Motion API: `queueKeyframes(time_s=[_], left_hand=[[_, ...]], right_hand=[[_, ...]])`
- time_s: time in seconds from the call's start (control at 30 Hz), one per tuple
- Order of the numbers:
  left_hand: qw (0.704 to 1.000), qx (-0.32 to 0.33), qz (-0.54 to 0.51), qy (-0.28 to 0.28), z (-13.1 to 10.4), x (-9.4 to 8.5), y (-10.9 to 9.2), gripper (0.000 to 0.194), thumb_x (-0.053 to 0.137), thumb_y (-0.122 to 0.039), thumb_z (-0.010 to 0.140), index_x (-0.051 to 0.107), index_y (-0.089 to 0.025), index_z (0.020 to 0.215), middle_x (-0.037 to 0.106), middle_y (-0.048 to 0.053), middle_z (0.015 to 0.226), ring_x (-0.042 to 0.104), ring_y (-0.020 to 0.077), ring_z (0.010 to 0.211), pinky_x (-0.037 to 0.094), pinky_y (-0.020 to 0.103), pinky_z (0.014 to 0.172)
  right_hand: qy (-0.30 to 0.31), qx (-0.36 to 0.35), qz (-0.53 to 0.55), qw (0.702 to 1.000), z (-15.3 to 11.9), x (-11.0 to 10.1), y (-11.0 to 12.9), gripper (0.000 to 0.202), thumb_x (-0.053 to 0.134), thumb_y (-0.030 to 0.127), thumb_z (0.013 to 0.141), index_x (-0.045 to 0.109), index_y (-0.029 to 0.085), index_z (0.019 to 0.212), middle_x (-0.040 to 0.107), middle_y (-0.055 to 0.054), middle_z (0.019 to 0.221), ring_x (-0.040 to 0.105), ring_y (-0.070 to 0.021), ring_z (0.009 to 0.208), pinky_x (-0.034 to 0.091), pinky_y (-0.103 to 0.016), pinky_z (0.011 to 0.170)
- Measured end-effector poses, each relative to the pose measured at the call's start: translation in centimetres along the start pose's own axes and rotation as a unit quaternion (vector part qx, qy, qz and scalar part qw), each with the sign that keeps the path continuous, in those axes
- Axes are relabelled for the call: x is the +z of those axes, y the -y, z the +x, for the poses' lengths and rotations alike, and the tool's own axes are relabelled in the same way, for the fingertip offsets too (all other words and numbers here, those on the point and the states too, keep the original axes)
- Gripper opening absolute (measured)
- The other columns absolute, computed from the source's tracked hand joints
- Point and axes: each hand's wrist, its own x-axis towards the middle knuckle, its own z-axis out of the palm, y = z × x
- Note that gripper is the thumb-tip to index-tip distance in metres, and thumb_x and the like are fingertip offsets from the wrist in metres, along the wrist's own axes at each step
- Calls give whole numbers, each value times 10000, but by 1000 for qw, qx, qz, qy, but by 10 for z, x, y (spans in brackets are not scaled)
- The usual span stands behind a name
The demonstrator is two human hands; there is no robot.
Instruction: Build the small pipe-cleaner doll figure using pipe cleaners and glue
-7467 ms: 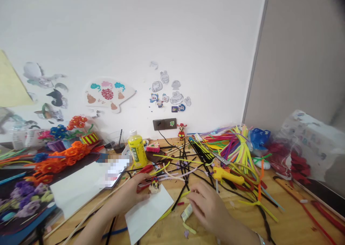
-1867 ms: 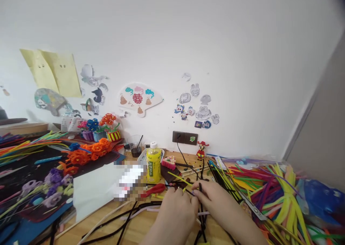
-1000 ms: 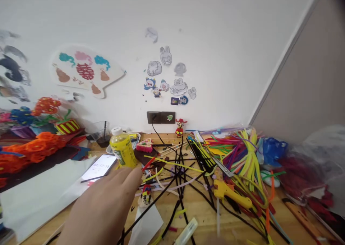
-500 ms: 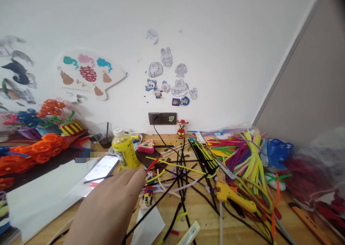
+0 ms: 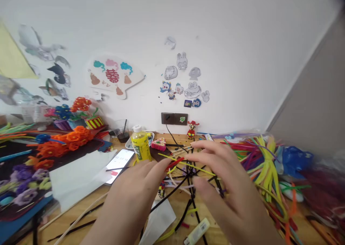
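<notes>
My left hand (image 5: pixel 134 191) is closed, with a short red pipe cleaner piece (image 5: pixel 176 162) sticking out at its fingertips. To its right, my right hand (image 5: pixel 226 184) reaches in with thumb and fingers apart, its index fingertip close to the red piece; nothing shows in its grasp. Under and between the hands lie black pipe cleaners (image 5: pixel 185 211) crossing one another, and a yellow pipe cleaner (image 5: pixel 199 169). A small figure (image 5: pixel 161 189) is partly hidden behind my left hand, above a white paper piece (image 5: pixel 159 221).
A yellow drink bottle (image 5: pixel 141 144) and a lit phone (image 5: pixel 120 162) stand and lie left of centre. Orange fuzzy flowers (image 5: pixel 67 142) fill the left side. Bundled yellow pipe cleaners (image 5: pixel 265 158) lie at right. A red-hatted figure (image 5: pixel 191 130) stands by the wall; a glue stick (image 5: pixel 198 232) lies in front.
My right hand has come into view from the right, covering the glue gun and scissors. My left hand keeps the red piece. The view has turned left, so things appear farther right.
</notes>
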Motion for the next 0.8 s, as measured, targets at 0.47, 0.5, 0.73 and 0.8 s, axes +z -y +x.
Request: queueKeyframes(time_s=[0.47,0.5,0.73,0.8], left_hand=[[997,-30,-19,67,-3,-12,-10,165,432,-160,851,596,-176,847,636,30,727,567,167,662,429,271,570],[997,-31,-22,71,-3,-11,-11,163,430,-163,854,592,-171,837,630,29,728,561,166,666,425,275,576],[992,11,-76,102,4,-10,-13,186,423,-195,873,560,-166,750,570,-3,692,495,126,630,372,231,531],[992,13,-88,86,5,-10,-12,193,420,-192,875,565,-163,750,576,3,708,504,124,657,388,227,555]], right_hand=[[158,52,19,986,6,15,1,190,459,239,828,634,262,898,688,7,842,637,-158,731,492,-233,612],[157,47,23,986,6,14,2,196,454,249,830,636,266,901,690,7,835,640,-157,718,496,-229,603],[151,59,51,985,5,12,-5,223,445,304,838,633,251,945,690,-24,862,648,-166,743,522,-218,612],[147,74,76,983,5,11,-7,233,435,319,844,623,245,959,684,-31,867,646,-165,754,524,-209,604]])
